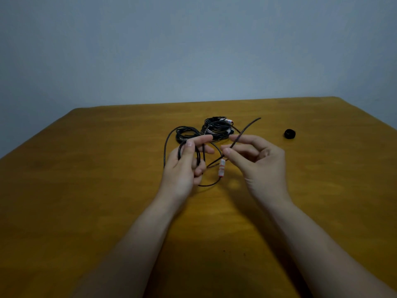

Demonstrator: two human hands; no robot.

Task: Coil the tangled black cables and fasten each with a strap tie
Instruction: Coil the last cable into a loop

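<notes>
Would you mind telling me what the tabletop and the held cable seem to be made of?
The tabletop looks like wood or wood-look laminate, satin finish, with faint grain streaks. The cable seems plastic- or rubber-sheathed, matte black, bending in loose loops without kinking.

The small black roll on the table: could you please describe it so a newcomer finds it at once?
Look at the far right part of the wooden table. Right of the right hand, apart from the black cables, lies the small black roll. Unlike the looping cables, it is a compact thick ring, lying alone.
</notes>
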